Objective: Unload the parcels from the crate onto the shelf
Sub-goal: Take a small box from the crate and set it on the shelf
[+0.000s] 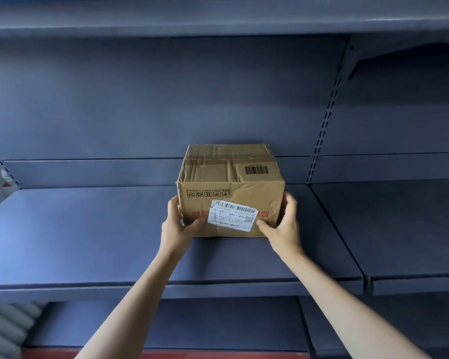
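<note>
1. Brown corrugated cardboard: one parcel (230, 190), creased on its top and front faces, taped along the top seam, with a printed barcode on the top and a white shipping label (232, 215) stuck crookedly on the face towards us.
2. Location: we find the parcel sitting on the dark blue metal shelf (88, 229), roughly mid-depth on the board, apart from the back panel and well left of the slotted upright (322, 130).
3. Left hand (178, 224): our grip grasps the parcel's lower left corner, fingers along the side face, thumb on the front.
4. Right hand (283, 221): our grip grasps the lower right corner likewise, fingers curled round the side edge, thumb pressed on the front just beside the label.
5. Step in hand, as we judge it: setting this parcel down. Its base appears to meet the shelf, though we cannot tell whether the full weight is already on the board.
6. Next move calls for: a short push towards the back panel if it should sit deeper, then loosening both grips outward without dragging the box askew, and turning back for another parcel.
7. The crate is not in view, so we cannot count what remains.
8. Other stock: an upper shelf board (218, 27) above and a lower shelf board (166, 327) beneath, with no other parcel visible on either.
</note>
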A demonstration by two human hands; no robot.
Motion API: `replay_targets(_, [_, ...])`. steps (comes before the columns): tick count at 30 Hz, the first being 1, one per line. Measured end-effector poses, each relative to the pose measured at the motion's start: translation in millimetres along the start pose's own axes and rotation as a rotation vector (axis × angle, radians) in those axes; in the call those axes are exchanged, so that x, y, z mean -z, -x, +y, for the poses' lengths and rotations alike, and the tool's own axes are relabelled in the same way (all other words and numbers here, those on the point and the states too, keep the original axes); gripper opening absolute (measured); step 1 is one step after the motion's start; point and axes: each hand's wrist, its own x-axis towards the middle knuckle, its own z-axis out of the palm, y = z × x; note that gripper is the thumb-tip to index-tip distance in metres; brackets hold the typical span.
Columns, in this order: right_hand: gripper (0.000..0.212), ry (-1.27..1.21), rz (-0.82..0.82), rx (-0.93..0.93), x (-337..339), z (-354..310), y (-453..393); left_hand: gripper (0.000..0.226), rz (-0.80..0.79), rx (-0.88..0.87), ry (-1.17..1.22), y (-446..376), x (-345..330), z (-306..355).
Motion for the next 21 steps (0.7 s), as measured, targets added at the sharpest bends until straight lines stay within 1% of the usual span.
replay_targets(9, [0.079,-0.003,0.016,0.03,-17,9,-26,0.056,0.011,-0.007,-0.042,-36,-5,-7])
replay_targets(18, [0.078,-0.015,0.021,0.027,-23,8,-29,0.057,-0.01,0.003,-0.043,-41,-5,-7])
replay_targets(21, [0.079,-0.028,0.031,0.015,-22,6,-25,0.061,-0.028,0.024,-0.057,-38,-1,-4])
